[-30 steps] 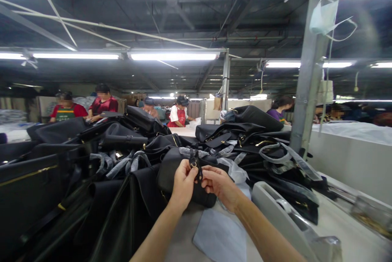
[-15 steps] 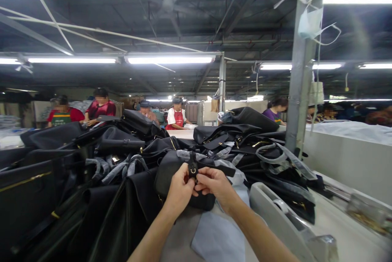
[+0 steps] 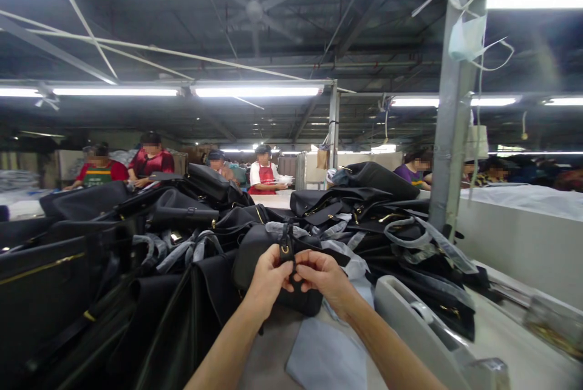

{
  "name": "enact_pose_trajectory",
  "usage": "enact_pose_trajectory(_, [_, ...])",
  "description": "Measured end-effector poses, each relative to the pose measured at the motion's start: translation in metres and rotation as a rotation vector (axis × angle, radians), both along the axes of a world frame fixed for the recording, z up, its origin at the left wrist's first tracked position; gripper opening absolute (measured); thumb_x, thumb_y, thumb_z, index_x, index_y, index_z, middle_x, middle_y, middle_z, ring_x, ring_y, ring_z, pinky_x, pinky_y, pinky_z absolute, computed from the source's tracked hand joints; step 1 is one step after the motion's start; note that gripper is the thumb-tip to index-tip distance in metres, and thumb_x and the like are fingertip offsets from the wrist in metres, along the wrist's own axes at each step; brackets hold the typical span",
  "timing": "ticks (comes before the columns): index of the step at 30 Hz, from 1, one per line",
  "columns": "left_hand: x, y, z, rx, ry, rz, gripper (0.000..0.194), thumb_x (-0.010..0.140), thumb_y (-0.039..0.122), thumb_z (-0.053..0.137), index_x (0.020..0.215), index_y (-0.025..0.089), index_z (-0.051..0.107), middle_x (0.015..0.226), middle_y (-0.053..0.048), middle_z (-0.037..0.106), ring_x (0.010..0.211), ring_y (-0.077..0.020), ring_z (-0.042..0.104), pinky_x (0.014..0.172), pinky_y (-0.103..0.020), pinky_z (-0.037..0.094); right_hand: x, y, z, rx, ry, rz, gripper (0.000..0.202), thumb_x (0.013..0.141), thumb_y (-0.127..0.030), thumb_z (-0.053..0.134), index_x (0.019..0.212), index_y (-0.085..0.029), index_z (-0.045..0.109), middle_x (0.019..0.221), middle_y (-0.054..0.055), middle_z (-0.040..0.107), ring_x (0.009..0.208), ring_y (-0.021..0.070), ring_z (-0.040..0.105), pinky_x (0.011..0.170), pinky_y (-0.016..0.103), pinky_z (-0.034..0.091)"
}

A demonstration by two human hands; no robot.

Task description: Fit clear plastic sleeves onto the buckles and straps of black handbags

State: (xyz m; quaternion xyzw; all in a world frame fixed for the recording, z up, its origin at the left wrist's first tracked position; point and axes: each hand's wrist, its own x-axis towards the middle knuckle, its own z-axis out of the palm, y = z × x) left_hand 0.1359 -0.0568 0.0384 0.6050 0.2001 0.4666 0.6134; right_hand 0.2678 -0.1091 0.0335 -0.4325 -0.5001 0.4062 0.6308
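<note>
A black bag point(image 3: 255, 256) lies on the table in front of me. A short black strap point(image 3: 286, 238) with a gold ring stands up from its near side. My left hand point(image 3: 269, 277) pinches the strap from the left, thumb and fingers just below the ring. From the right, my right hand point(image 3: 321, 274) closes its fingertips on the same strap, almost touching the left thumb. The strap's lower end is mostly hidden behind my fingers. Clear-grey wrapping point(image 3: 291, 229) covers a handle at the top of the bag.
Black bags point(image 3: 168, 211) are heaped to the left and behind, more point(image 3: 346, 198) to the right. A pale cloth point(image 3: 325, 356) lies near me. A grey tape dispenser point(image 3: 414, 317) stands right, a metal post point(image 3: 449, 116) behind it. Several people work across the table.
My fingers have shifted slightly on the strap, and its gold ring has turned a little. The whole view has moved slightly. Across the table, a person in a red apron now lifts something white.
</note>
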Motion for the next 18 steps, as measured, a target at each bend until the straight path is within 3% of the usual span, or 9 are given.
enact_pose_trajectory(5, [0.0,0.004,-0.004,-0.066,-0.034,0.008,0.023,0.06,0.023,0.075,0.075,0.013,0.06,0.065,0.002,0.058,0.054,-0.0079,0.054,0.047,-0.017,0.043,0.0,0.003,-0.011,0.026,0.033,-0.016,0.037,0.061,-0.04,0.083,0.084,-0.014,0.071,0.073,0.003,0.068,0.064,0.0123,0.063,0.055,0.019,0.052])
enact_pose_trajectory(10, [-0.001,0.0,-0.004,-0.143,-0.05,-0.072,0.031,0.058,0.025,0.079,0.08,0.012,0.061,0.066,0.0,0.061,0.056,-0.0103,0.057,0.053,-0.022,0.048,-0.003,0.01,-0.02,0.055,-0.051,-0.112,0.034,0.067,-0.045,0.074,0.079,-0.015,0.066,0.062,-0.001,0.062,0.056,0.0112,0.059,0.05,0.02,0.05])
enact_pose_trajectory(14, [-0.003,-0.003,0.001,-0.187,-0.057,-0.106,0.031,0.057,0.023,0.078,0.079,0.012,0.06,0.06,0.0,0.06,0.05,-0.0098,0.055,0.047,-0.021,0.045,-0.01,0.01,-0.013,0.084,-0.128,-0.154,0.026,0.069,-0.042,0.066,0.072,-0.017,0.06,0.054,-0.002,0.06,0.047,0.0118,0.055,0.043,0.022,0.046])
enact_pose_trajectory(18, [-0.007,-0.006,0.009,-0.225,-0.095,-0.139,0.029,0.053,0.018,0.077,0.075,0.012,0.059,0.06,-0.001,0.061,0.049,-0.0103,0.055,0.05,-0.024,0.049,-0.019,0.004,-0.002,0.115,-0.209,-0.219,0.018,0.068,-0.036,0.06,0.071,-0.019,0.057,0.052,-0.003,0.06,0.043,0.0129,0.055,0.041,0.023,0.046])
